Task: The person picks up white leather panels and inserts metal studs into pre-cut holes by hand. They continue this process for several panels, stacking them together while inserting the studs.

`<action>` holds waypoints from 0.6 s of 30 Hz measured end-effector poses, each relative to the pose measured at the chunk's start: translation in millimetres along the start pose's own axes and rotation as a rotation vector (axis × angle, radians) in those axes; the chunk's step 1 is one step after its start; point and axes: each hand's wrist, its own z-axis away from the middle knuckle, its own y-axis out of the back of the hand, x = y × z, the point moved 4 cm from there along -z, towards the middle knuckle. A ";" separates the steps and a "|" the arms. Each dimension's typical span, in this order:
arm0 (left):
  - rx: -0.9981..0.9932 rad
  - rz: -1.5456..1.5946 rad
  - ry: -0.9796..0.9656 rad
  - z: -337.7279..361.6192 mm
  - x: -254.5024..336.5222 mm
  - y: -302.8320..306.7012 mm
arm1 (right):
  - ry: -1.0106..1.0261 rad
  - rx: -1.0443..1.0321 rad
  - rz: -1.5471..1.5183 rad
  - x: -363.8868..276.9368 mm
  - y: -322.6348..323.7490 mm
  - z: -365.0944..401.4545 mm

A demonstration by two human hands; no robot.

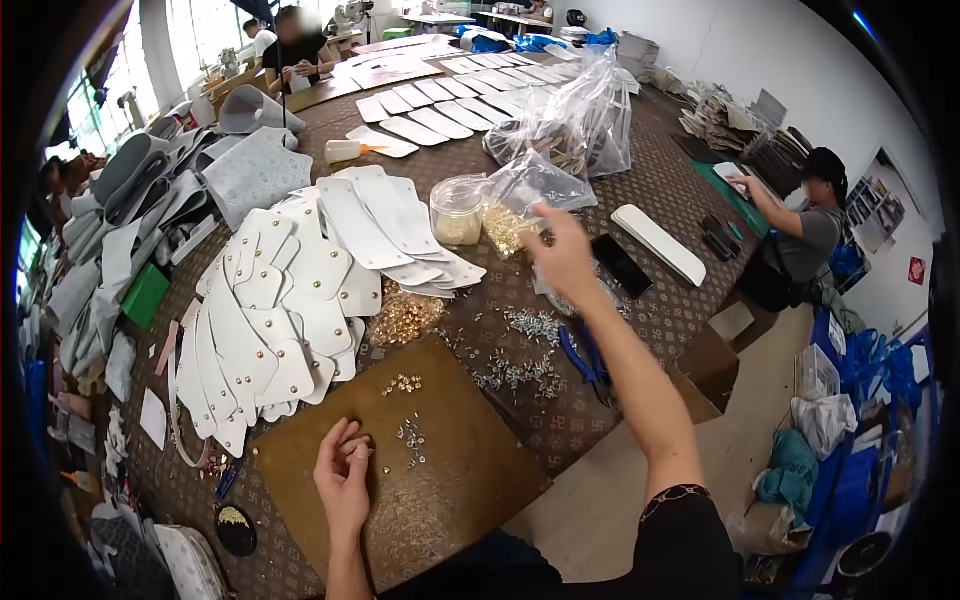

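My right hand (562, 255) reaches across the table, its fingers apart right at the side of a clear plastic bag (540, 182) with small gold-coloured pieces (503, 228) in it. My left hand (343, 475) rests over a brown board (300, 440), palm turned inward, its fingers loosely bent and nothing visible in them. On that board lie a small group of gold-coloured studs (403, 384) and some silver-coloured pieces (412, 436). A clear jar (457, 210) stands beside the bag. White shaped panels (240, 340) with gold studs overlap in a pile on the left.
Behind the board lie loose silver pieces (520, 370), a bag of gold studs (407, 317), blue-handled pliers (583, 355) and a black phone (621, 266). A white strip (658, 245) lies farther right. Grey material (140, 220) is heaped left. A person (800, 220) works at the right edge.
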 end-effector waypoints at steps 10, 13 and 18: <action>0.109 -0.204 -0.073 3.1 6.7 -2.7 | -0.453 -0.529 0.633 328.0 118.4 4.9; 0.167 -0.228 -0.087 0.3 0.9 -3.4 | -0.282 -0.621 0.366 290.4 -13.6 -66.2; 0.178 -0.209 -0.108 1.9 0.9 -5.2 | -0.165 -0.721 -0.001 201.6 -116.5 -79.6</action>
